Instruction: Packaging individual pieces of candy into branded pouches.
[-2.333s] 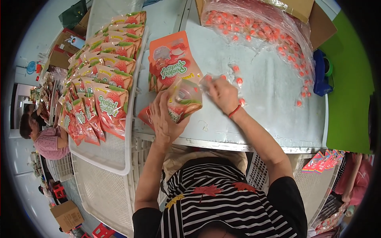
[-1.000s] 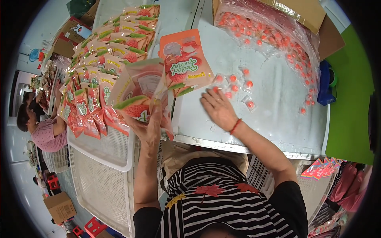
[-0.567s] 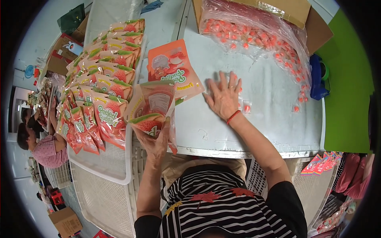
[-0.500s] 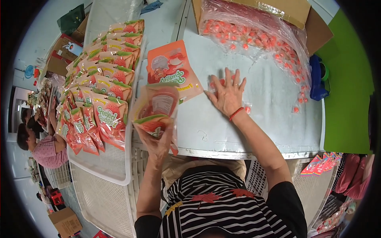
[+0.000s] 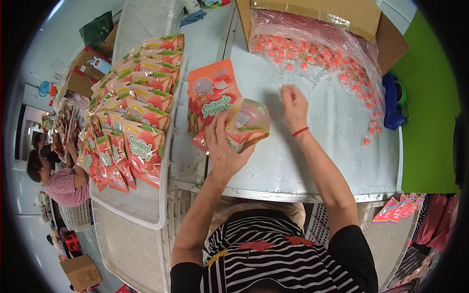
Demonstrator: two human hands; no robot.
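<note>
From the head camera, the left hand (image 5: pixel 222 149) was wrapped around an orange stand-up pouch (image 5: pixel 246 128), fingers curled over its near side and holding it tilted above the bench (image 5: pixel 312 161), with its mouth spread open toward the right. The pouch sat just in front of a small stack of flat orange pouches (image 5: pixel 211 95) that lay on the bench, and it overlapped the stack's lower corner. The right hand (image 5: pixel 293 102) hovered just beyond the pouch's open mouth, fingers pinched loosely together; whether it held anything between them could not be told. A thin red band (image 5: pixel 300 131) circled that wrist.

Further back on the bench, a clear plastic bag (image 5: pixel 337 53) spilled out of a cardboard box (image 5: pixel 342 14) and was full of small orange-pink wrapped pieces (image 5: pixel 288 46). A few loose pieces (image 5: pixel 372 129) lay scattered on the bench near the right edge, well apart from both hands. To the left, a white mesh tray (image 5: pixel 141 205) carried overlapping rows of filled pouches (image 5: pixel 132 122) standing against one another. Another person in a pink top (image 5: pixel 66 185) sat at the far left, beyond the tray. A dark blue bag (image 5: pixel 393 102) rested at the bench's right end.
</note>
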